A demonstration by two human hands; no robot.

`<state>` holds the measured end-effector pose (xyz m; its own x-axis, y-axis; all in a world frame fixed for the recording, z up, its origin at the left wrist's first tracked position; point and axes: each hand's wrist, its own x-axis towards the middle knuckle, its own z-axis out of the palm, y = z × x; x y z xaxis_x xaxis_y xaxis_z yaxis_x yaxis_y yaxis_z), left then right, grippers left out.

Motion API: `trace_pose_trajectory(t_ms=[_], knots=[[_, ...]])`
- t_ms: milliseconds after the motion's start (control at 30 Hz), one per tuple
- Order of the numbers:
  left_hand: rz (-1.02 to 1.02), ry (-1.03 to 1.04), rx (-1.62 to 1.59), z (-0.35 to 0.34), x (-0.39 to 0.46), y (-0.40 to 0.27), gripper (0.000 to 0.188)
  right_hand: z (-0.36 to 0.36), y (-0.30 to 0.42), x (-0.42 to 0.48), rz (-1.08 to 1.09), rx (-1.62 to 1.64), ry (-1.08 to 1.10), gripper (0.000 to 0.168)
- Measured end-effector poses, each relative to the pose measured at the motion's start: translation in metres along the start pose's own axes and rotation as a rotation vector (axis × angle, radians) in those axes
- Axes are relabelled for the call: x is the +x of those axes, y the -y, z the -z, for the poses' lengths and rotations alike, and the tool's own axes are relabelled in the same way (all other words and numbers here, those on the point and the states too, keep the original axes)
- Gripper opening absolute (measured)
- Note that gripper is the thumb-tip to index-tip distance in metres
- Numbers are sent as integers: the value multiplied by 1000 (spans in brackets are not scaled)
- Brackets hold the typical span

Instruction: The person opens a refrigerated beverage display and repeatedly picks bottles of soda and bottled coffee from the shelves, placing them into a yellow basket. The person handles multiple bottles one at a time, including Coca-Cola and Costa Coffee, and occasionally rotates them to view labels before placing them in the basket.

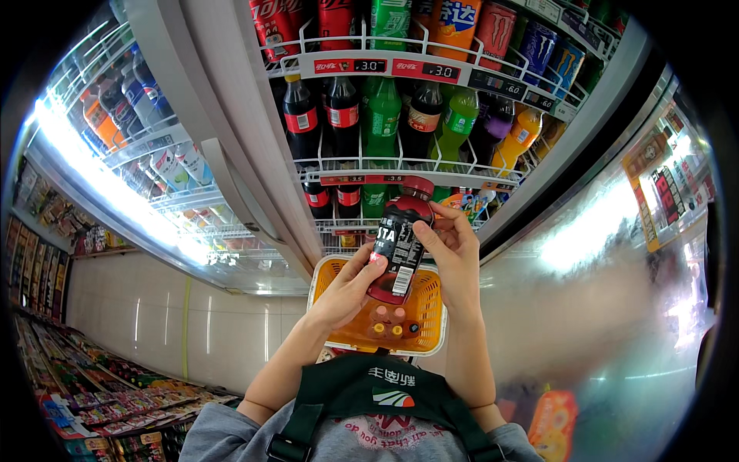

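Observation:
A dark red plastic drink bottle (pixel 398 248) with a black label and barcode is held between both of my hands, tilted slightly, cap away from me. My left hand (pixel 349 283) grips its lower left side, the thumb on the label. On the upper right side rest the fingers and thumb of my right hand (pixel 453 248). Beneath the bottle is an orange plastic basket (pixel 433 303) with a pale rim. Several small bottles (pixel 388 323) with pink, yellow and dark caps stand inside it; the held bottle hides part of the basket.
Ahead, an open drinks cooler holds soda bottles (pixel 383 115) and cans (pixel 453 26) on wire shelves with price strips (pixel 384 66). To the left is a cooler door with a handle (pixel 231 185). A glass door (pixel 577 277) stands at right. Packaged goods (pixel 133 404) fill the lower left.

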<state>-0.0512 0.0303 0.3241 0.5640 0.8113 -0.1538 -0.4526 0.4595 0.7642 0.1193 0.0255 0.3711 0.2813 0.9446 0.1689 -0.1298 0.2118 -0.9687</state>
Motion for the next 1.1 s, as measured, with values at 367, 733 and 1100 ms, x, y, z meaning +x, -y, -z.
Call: trace_pose_trajectory(t_ms=[367,733,1100], knots=[[-41,16,93,5,4,0,45,-5,0,-1,34,-67,5,49],[-38,-29,24,-4,-2,-9,53,-5,5,-5,269,-529,34,69],[-31,-47,-30,-1,1,-9,46,4,11,-5,289,-530,224,79]])
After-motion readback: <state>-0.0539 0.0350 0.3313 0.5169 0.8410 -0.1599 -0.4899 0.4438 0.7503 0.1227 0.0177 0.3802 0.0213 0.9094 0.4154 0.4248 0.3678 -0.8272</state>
